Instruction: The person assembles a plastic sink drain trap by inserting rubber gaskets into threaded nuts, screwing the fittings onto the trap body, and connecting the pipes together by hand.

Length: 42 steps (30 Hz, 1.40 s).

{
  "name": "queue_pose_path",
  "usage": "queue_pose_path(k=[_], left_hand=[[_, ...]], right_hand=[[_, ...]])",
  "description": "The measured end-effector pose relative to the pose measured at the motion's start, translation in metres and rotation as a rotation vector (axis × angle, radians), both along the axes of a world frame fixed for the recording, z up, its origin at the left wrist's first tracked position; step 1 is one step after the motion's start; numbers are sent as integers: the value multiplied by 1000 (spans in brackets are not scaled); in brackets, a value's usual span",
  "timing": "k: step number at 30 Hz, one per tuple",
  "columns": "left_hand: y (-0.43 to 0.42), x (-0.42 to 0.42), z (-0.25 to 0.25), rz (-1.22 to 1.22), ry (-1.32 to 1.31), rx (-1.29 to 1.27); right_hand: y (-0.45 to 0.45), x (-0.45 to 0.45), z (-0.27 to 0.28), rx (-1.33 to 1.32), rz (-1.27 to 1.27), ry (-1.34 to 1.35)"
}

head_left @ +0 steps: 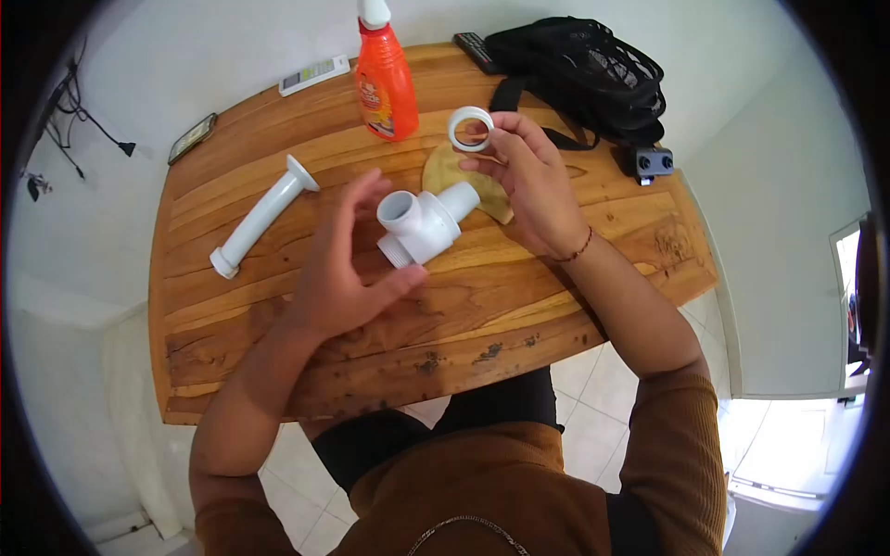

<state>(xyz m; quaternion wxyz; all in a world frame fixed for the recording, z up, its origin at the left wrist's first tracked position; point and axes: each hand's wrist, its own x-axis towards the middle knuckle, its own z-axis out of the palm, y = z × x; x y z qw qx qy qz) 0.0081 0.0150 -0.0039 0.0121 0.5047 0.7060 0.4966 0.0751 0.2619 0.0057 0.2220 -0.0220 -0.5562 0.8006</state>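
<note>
A white plastic ring nut (452, 131) is pinched between the thumb and fingers of my right hand (533, 181), raised over the table. Below it, a white plastic pipe fitting (428, 233) with a threaded end and a side branch rests on the wood. My left hand (348, 269) curves around the left side of this fitting, its thumb and fingers spread apart. Whether the thumb touches the fitting I cannot tell. Farther left lies a white flanged pipe (262, 221). Behind the fitting is a flat yellowish cloth or pad (445, 171), partly covered.
On the wooden table (464, 315) an orange spray bottle (387, 88) stands at the back. A phone (192, 138), a white remote (314, 75), a black remote (476, 53), a black mesh bag (589, 74) and a small grey device (653, 163) lie along the edges.
</note>
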Motion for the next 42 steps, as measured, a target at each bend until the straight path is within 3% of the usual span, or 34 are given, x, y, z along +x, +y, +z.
queue_pose_path(k=[1,7,14,18,20,24,27,29,42], left_hand=[[5,6,0,12,-109,-13],[9,6,3,130,-23,-193],[-2,-1,-7,99,-254,148],[-11,-5,-3,77,-277,222],[-11,-2,2,13,-423,260],[-9,-3,-2,-15,-544,374],[-15,-9,8,16,-733,352],[-18,-14,8,-24,-985,426],[-19,-17,3,-93,-1050,478]], right_hand=[[0,0,1,2,5,-13],[-3,3,2,10,66,-60],[-2,4,8,-74,157,-24],[-2,5,10,-53,169,-49],[-3,7,10,-24,163,-64],[-10,8,10,200,54,52],[-4,7,9,255,4,78],[-3,8,7,434,-25,52],[-3,11,8,504,79,106]])
